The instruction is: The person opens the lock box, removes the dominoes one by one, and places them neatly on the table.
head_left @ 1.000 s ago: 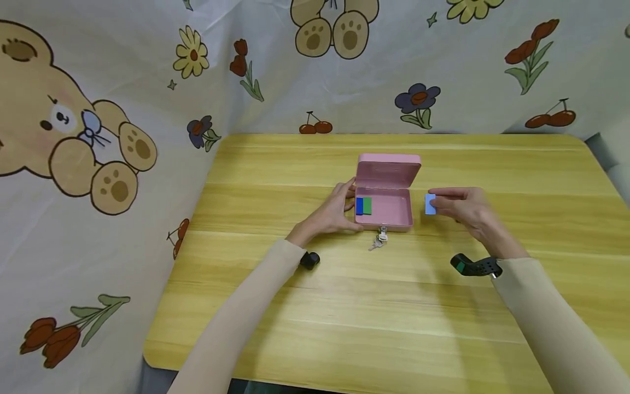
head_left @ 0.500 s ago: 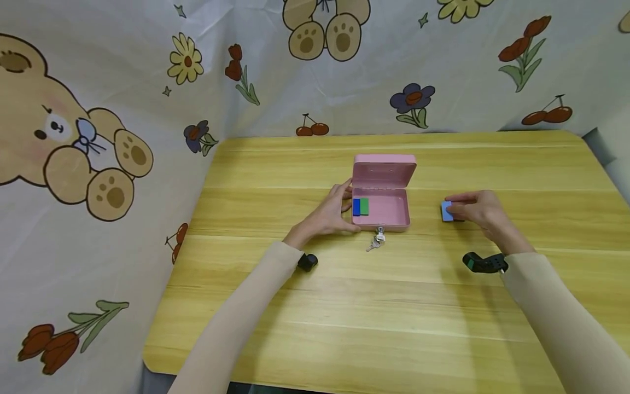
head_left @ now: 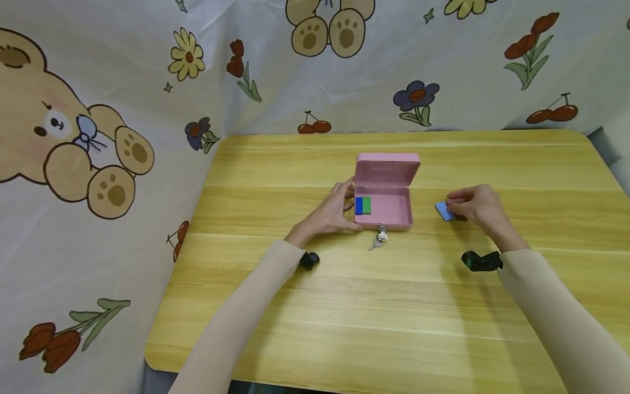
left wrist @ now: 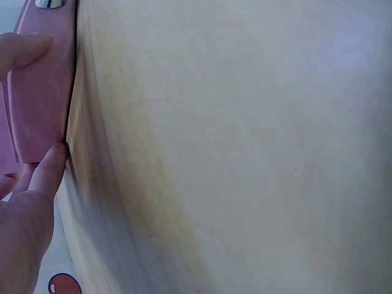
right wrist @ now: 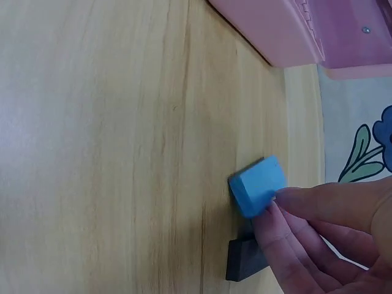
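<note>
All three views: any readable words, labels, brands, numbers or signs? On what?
None can be read in any view.
Pink box, light blue block, dark block: no lettering on the visible sides.
Blue block, green block: none seen, but small.
Lock, keys, wrist cameras: too small to tell.
Printed cloth: pictures only.

Left hand (left wrist: pixel 24 226) is gripping the pink box (left wrist: pixel 43 98); thumb (left wrist: pixel 26 50) is lying across one face, fingertip (left wrist: pixel 58 152) is touching a corner; metal clasp (left wrist: pixel 50 3) is showing, cut off; table (left wrist: pixel 245 147) is filling most; red print (left wrist: pixel 64 283) on pale cloth (left wrist: pixel 56 257) is peeking in bottom left.
</note>
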